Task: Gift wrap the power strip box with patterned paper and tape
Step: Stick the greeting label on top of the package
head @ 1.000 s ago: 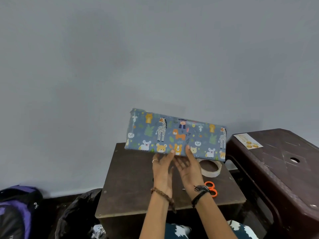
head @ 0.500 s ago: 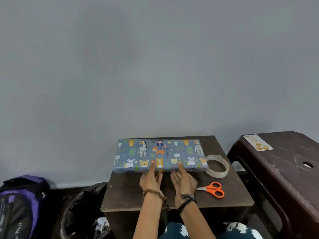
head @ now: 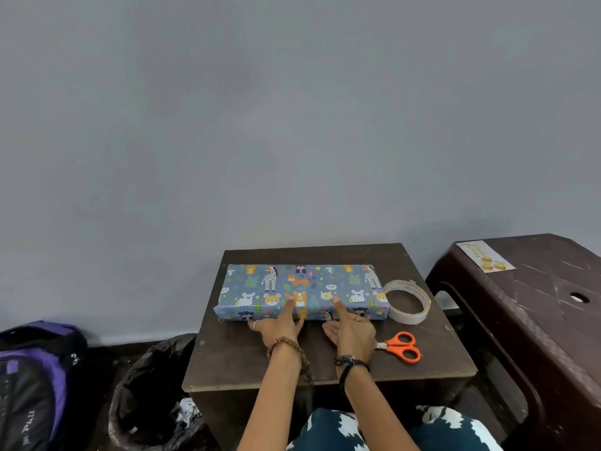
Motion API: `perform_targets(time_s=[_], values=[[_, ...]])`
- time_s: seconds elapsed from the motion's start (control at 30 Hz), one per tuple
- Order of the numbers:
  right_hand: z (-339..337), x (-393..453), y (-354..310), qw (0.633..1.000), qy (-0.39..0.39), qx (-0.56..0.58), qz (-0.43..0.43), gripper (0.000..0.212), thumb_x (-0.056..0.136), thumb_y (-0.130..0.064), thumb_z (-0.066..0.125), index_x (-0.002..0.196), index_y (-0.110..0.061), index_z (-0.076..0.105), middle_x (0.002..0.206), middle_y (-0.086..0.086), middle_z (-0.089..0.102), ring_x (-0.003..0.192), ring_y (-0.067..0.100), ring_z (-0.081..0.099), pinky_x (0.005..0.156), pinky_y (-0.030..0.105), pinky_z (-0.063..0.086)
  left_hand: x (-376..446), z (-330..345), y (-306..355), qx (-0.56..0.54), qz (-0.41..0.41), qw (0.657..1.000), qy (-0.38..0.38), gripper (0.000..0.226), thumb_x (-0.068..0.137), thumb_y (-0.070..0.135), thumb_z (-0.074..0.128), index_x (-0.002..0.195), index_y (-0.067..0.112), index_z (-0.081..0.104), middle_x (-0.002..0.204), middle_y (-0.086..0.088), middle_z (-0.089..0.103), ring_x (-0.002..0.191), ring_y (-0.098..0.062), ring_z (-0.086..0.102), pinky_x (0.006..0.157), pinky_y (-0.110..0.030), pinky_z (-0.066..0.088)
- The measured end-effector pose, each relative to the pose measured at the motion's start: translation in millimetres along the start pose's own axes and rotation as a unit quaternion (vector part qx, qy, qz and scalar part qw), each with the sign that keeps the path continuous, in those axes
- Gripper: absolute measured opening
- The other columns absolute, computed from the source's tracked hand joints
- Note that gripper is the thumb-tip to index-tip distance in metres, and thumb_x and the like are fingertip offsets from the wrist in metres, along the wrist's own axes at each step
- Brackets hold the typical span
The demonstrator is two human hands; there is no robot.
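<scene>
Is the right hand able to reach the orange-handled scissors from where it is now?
Probably yes. The right hand rests open at the wrapped box, and the orange-handled scissors lie just beside it on the brown table, nothing between.

tape roll (head: pixel 408 301) print too small, backpack (head: pixel 31 382) lettering blurred, nothing legible

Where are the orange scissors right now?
In the head view, the orange scissors lie flat on the small brown table, just right of the right hand and in front of the tape roll.
</scene>
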State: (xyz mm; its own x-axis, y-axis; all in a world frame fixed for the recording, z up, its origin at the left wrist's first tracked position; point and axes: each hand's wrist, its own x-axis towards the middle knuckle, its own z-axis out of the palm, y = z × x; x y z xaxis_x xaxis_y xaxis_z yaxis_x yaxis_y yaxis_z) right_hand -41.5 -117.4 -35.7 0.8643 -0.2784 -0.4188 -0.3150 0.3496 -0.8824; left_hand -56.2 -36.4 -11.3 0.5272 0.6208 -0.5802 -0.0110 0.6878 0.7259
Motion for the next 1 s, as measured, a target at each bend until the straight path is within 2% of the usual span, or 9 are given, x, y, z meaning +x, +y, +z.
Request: perform_targets(time_s=[0.2, 0.3, 0.37, 0.47, 0.57, 0.67, 0.77, 0.93, 1.0], values=[[-8, -5, -11, 0.998, -0.049, -0.014, 0.027, 0.027, 0.079, -0.023, 0.073, 0.063, -0.005, 0.060, 0.057, 0.014, 0.065, 0.052, 0.022, 0.066, 0.044, 0.024, 0.053, -25, 10, -1, 0.177, 0.050, 0.980, 0.070, 0.109, 0.073, 0.006, 0.075, 0.147, 0.014, -0.005, 0.138, -0.019, 0.018, 0.118, -0.039, 0.039, 0.099, -0.045, 0.040], [-18, -9, -24, 0.995, -0.067, -0.063, -0.036, 0.033, 0.083, -0.024, 0.068, 0.058, -0.006, 0.060, 0.048, 0.006, 0.063, 0.041, 0.014, 0.061, 0.039, 0.021, 0.049, -41, 18, -17, 0.252, 0.116, 0.958, 0.073, 0.090, 0.074, 0.005, 0.073, 0.144, 0.009, 0.017, 0.137, -0.020, 0.024, 0.117, -0.038, 0.037, 0.096, -0.046, 0.038], [-28, -8, -40, 0.984, -0.079, -0.109, -0.115, 0.029, 0.085, -0.025, 0.066, 0.061, -0.009, 0.061, 0.054, 0.004, 0.065, 0.048, 0.013, 0.063, 0.044, 0.022, 0.051, -51, 30, -31, 0.267, 0.154, 0.951, -0.009, 0.048, 0.079, 0.003, 0.067, 0.124, 0.004, 0.047, 0.123, -0.019, 0.047, 0.107, -0.033, 0.052, 0.084, -0.039, 0.048], [-44, 10, -77, 0.960, -0.062, -0.170, -0.216, 0.016, 0.086, -0.023, 0.063, 0.075, -0.011, 0.062, 0.071, 0.002, 0.066, 0.067, 0.017, 0.064, 0.059, 0.028, 0.053, -68, 67, -43, 0.269, 0.160, 0.932, -0.186, 0.012, 0.090, 0.012, 0.058, 0.101, 0.010, 0.061, 0.096, -0.008, 0.064, 0.084, -0.018, 0.063, 0.066, -0.023, 0.052], [-63, 50, -119, 0.929, 0.008, -0.261, -0.264, 0.015, 0.088, -0.022, 0.056, 0.086, -0.011, 0.064, 0.091, 0.006, 0.067, 0.086, 0.022, 0.060, 0.075, 0.030, 0.045, -74, 122, -55, 0.328, 0.197, 0.879, -0.285, 0.020, 0.089, 0.010, 0.059, 0.104, -0.001, 0.065, 0.102, -0.016, 0.068, 0.093, -0.023, 0.064, 0.079, -0.031, 0.054], [-84, 98, -152, 0.912, 0.073, -0.319, -0.248, 0.015, 0.089, -0.020, 0.049, 0.090, -0.015, 0.063, 0.103, 0.011, 0.066, 0.098, 0.029, 0.058, 0.070, 0.027, 0.038, -73, 177, -76, 0.401, 0.181, 0.826, -0.354, 0.021, 0.087, 0.005, 0.058, 0.106, -0.001, 0.064, 0.109, -0.018, 0.066, 0.102, -0.027, 0.062, 0.091, -0.037, 0.051], [-108, 146, -171, 0.860, 0.113, -0.425, -0.257, 0.023, 0.092, -0.017, 0.040, 0.094, -0.009, 0.061, 0.106, 0.015, 0.064, 0.102, 0.032, 0.057, 0.073, 0.031, 0.038, -68, 221, -103, 0.470, 0.154, 0.774, -0.396, 0.026, 0.086, 0.001, 0.054, 0.110, 0.005, 0.064, 0.117, -0.014, 0.063, 0.110, -0.025, 0.058, 0.097, -0.037, 0.047], [-142, 213, -180, 0.767, 0.072, -0.608, -0.190, 0.049, 0.091, -0.040, 0.054, 0.129, -0.009, 0.046, 0.136, 0.019, 0.039, 0.126, 0.035, 0.038, 0.103, 0.043, 0.033, -58, 258, -142, 0.623, 0.242, 0.603, -0.436, 0.041, 0.089, -0.002, 0.040, 0.126, 0.011, 0.054, 0.132, -0.013, 0.051, 0.118, -0.030, 0.049, 0.095, -0.031, 0.041], [-147, 227, -182, 0.748, 0.065, -0.638, -0.168, 0.060, 0.089, -0.052, 0.049, 0.136, -0.016, 0.038, 0.142, 0.021, 0.029, 0.133, 0.038, 0.026, 0.110, 0.047, 0.022, -53, 262, -150, 0.644, 0.255, 0.571, -0.440, 0.048, 0.088, -0.003, 0.036, 0.131, 0.015, 0.048, 0.136, -0.012, 0.048, 0.119, -0.030, 0.047, 0.089, -0.028, 0.039]])
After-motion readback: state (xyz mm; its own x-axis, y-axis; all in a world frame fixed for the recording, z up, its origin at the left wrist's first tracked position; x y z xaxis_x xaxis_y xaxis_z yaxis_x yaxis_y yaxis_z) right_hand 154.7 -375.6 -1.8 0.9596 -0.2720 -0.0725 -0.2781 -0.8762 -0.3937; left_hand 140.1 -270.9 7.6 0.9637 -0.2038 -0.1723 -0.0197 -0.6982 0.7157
